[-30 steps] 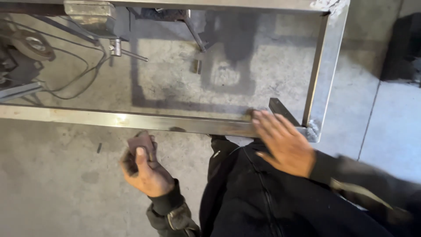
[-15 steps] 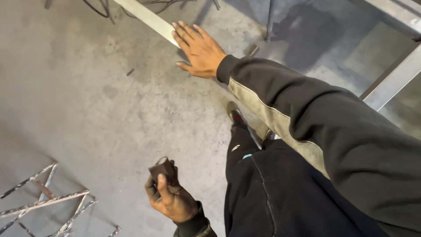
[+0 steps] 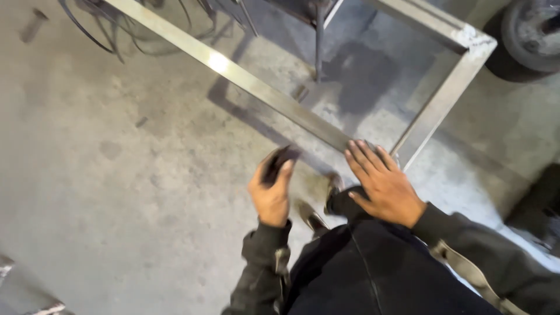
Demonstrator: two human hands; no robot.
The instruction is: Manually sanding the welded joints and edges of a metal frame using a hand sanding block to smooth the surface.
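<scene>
My left hand [image 3: 270, 195] is curled shut around a small dark pad [image 3: 276, 163], a worn, blurred piece whose kind I cannot tell; it sticks up past my fingertips and points away from me, toward the steel. My right hand [image 3: 382, 185] lies open and flat, fingers [image 3: 363, 160] spread, their tips touching the near end of a long metal bar [image 3: 233, 73]. The dark pad sits just left of those fingers, close to the bar but apart from it.

The bar's long axis runs from under my right fingers up and away to the left. Just to the right of my fingers it meets a second bar [image 3: 440, 111] that runs away to the right to a welded corner [image 3: 475, 42], part of a rectangular frame resting on the concrete floor [image 3: 116, 192].

Beyond the frame, dark cables [image 3: 105, 35] loop on the floor at far left, and a tyre [image 3: 534, 35] stands at far right.
</scene>
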